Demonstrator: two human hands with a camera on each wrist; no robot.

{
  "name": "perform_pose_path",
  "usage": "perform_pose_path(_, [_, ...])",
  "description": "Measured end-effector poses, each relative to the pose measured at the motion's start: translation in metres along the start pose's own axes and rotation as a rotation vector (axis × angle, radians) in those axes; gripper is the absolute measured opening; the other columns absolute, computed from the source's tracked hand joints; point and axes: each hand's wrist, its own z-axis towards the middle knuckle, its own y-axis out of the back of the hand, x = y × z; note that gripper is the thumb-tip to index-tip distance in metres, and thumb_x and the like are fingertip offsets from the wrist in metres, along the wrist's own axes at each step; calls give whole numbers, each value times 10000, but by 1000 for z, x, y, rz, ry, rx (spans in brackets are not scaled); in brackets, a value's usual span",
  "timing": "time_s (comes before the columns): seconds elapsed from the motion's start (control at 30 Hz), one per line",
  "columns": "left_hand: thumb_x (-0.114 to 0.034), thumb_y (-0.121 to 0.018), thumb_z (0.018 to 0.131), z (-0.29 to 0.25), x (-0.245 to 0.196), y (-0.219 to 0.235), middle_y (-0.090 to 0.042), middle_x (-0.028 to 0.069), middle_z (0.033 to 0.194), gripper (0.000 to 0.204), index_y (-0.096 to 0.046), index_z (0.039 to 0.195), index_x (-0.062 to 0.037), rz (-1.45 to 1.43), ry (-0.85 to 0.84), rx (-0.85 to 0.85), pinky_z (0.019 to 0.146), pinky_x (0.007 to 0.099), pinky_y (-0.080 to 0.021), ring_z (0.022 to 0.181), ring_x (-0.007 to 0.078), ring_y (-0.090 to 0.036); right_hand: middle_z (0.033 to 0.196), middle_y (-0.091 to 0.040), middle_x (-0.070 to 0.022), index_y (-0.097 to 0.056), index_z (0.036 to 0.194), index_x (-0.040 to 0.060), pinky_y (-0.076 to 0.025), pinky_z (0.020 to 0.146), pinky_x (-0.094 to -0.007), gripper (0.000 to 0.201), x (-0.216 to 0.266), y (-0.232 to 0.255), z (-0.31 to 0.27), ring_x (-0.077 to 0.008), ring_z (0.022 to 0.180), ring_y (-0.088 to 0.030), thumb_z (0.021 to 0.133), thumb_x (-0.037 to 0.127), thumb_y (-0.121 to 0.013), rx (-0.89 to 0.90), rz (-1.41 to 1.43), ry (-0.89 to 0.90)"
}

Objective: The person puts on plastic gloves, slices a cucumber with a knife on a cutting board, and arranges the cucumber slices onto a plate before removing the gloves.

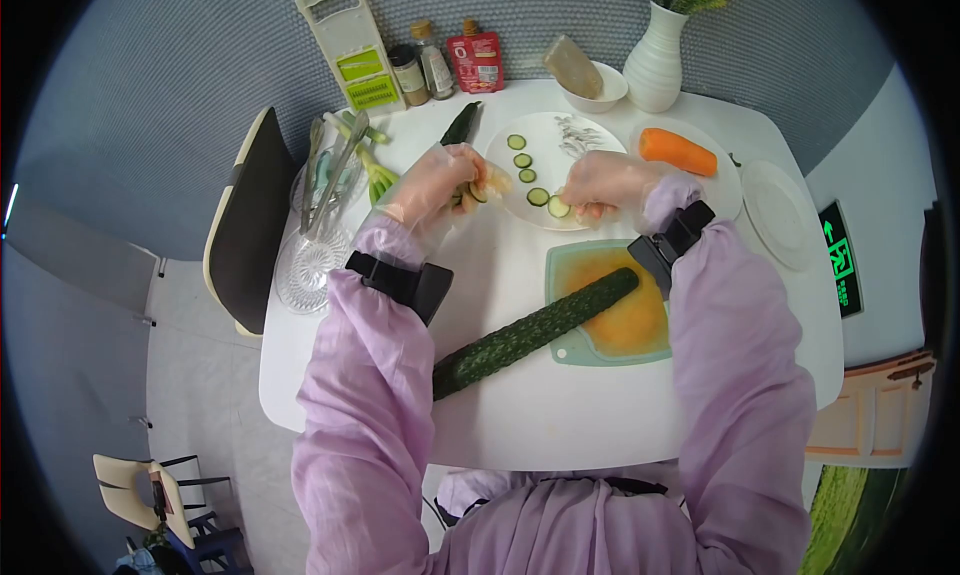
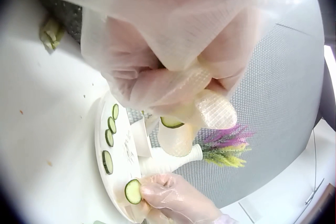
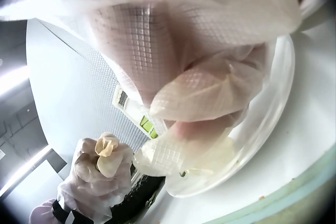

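Both hands wear clear plastic gloves. My left hand point(image 1: 432, 190) pinches cucumber slices point(image 1: 478, 192) left of the white plate point(image 1: 508, 215); in the left wrist view a slice point(image 2: 171, 122) shows between its fingertips. My right hand point(image 1: 612, 183) pinches a single cucumber slice point(image 1: 558, 207) at the plate's near edge, and that slice point(image 2: 133, 191) faces the left wrist camera. Several cucumber slices point(image 1: 527, 176) form a curved row on the plate, beside some pale slivers point(image 1: 580, 135). Behind the left hand lies a dark green cucumber piece point(image 1: 461, 125).
A long cucumber point(image 1: 530, 330) lies across a green-rimmed cutting board point(image 1: 562, 350). Around the hands are a carrot point(image 1: 678, 152) on a plate, a white bowl point(image 1: 600, 97), a vase point(image 1: 655, 60), a grater point(image 1: 355, 50), seasoning bottles point(image 1: 432, 63), scallions point(image 1: 378, 170) and glass dishes point(image 1: 303, 275).
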Motion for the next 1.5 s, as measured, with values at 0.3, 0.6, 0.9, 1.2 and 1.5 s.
perform_pose_path(0.3, [-211, -482, 909, 4, 11, 7, -550, -1, 715, 207, -553, 795, -53, 6, 23, 25, 496, 186, -367, 563, 53, -468, 616, -552, -19, -579, 689, 29, -373, 498, -254, 243, 0, 3, 9, -93, 533, -466, 824, 231, -589, -58, 58, -22])
perform_pose_path(0.6, [-262, -521, 875, 9, 4, 8, -513, 8, 576, 332, -554, 652, -19, 412, -38, -1, 454, 231, -363, 466, 87, -462, 611, -526, -14, -565, 701, 46, -375, 509, -261, 222, -25, 28, 63, -105, 525, -469, 818, 233, -586, -508, -420, 251])
perform_pose_path(0.9, [-306, -537, 884, 11, 4, 13, -520, -20, 618, 315, -570, 718, -41, 369, 68, -33, 484, 218, -372, 528, 68, -475, 640, -549, -34, -585, 736, 41, -401, 513, -271, 210, -22, 26, 64, -117, 533, -493, 805, 239, -590, -460, -321, 185])
perform_pose_path(1.2, [-276, -533, 899, 8, -1, 6, -521, -20, 650, 247, -535, 756, -75, 321, 72, 28, 469, 198, -345, 523, 46, -459, 672, -574, -55, -608, 775, 35, -430, 519, -283, 211, 12, 23, 63, -130, 542, -520, 790, 245, -595, -424, -229, 72])
perform_pose_path(1.5, [-272, -504, 897, 13, 16, -2, -529, 38, 747, 245, -551, 855, -36, 54, -133, -37, 507, 253, -387, 637, 124, -504, 703, -599, -77, -631, 814, 29, -459, 524, -294, 228, 46, 22, 41, -142, 551, -548, 775, 251, -599, -425, -131, -47])
